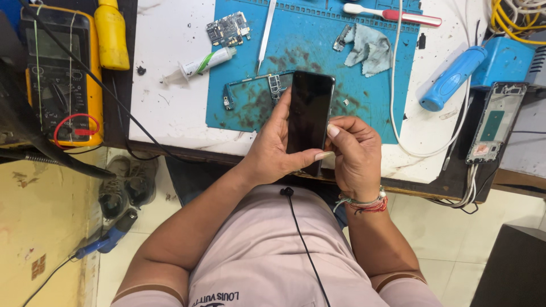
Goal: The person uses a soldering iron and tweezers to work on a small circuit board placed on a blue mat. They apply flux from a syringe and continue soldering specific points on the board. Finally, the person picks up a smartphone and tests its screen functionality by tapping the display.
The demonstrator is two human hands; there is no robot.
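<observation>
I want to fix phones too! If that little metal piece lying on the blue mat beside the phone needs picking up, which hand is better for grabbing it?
Probably the right hand. It only pinches the phone's edge and is nearer the metal piece, while the left hand cradles the phone.

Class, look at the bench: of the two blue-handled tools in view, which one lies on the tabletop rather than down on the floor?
The thick blue-handled tool at the right, lying tilted on the white tabletop beside a blue box. The other blue tool lies on the floor near the shoes.
</observation>
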